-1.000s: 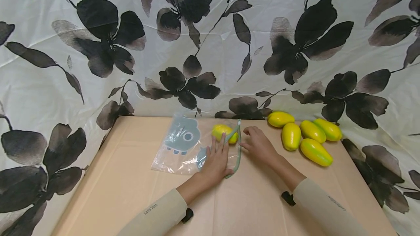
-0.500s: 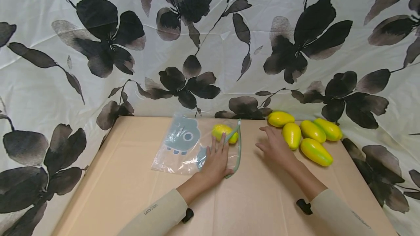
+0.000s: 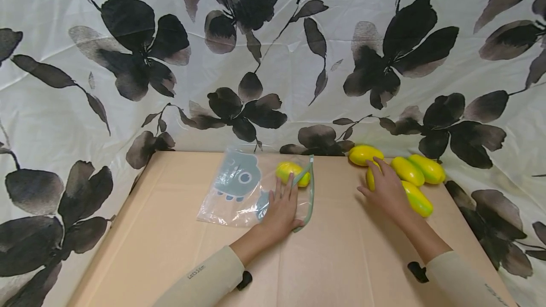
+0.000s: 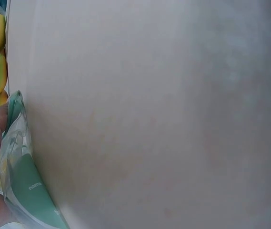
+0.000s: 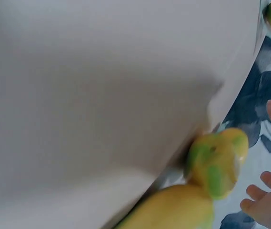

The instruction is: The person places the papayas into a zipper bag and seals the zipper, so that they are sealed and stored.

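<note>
A clear zip bag (image 3: 213,210) with blue-grey cartoon prints and a green zip edge lies flat on the table. One yellow-green mango (image 3: 285,169) is at its mouth, partly covered by the green edge. My left hand (image 3: 279,212) rests on the bag with straight fingers, fingertips at that mango; its thumb is by the green edge (image 4: 15,107). At the right, my right hand (image 3: 387,191) is spread over a mango (image 3: 370,181) and hides most of it. In the right wrist view its fingers (image 5: 256,192) are apart, beside mangoes (image 5: 214,164).
Several more mangoes lie around my right hand: one behind it (image 3: 362,154), others to its right, such as the far right mango (image 3: 428,168). The tan tabletop (image 3: 170,259) ends at a floral cloth (image 3: 307,70) behind. Both wrists carry small black cameras.
My right hand has moved right, from beside the bag's green edge to over the mangoes. The left hand, the bag and the mango at its mouth have stayed put.
</note>
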